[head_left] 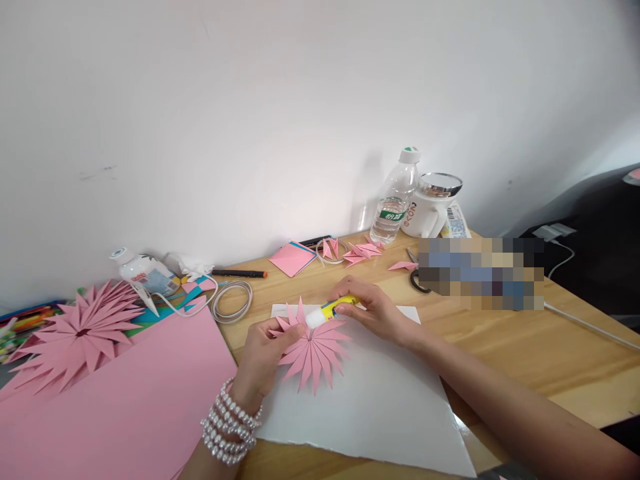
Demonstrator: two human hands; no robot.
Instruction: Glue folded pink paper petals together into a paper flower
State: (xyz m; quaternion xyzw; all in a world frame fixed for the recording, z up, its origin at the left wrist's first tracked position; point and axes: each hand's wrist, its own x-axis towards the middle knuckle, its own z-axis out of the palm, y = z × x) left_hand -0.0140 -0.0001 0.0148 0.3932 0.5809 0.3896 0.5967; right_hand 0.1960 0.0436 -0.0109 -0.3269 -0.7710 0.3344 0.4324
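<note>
My left hand [269, 347], with strings of pearl-like beads round its wrist, pinches the left side of a pink folded-paper pinwheel [315, 357]. Many pointed arms fan out from the pinwheel's middle. In my right hand [373, 308] is a yellow glue stick with a white end [327, 311], tilted so that the white end lies over the upper part of the pinwheel. I cannot tell whether that end touches the paper. Both hands are above a white board [390, 400] on the wooden table.
Left, a larger pink paper pinwheel [83, 331] lies by pink sheets [125, 393] and a white bottle [143, 272]. Behind are a coiled cable [233, 302], pink squares [293, 258] and folded pieces [363, 253]. A water bottle [395, 200], mug [427, 210] and scissors [419, 281] stand or lie right.
</note>
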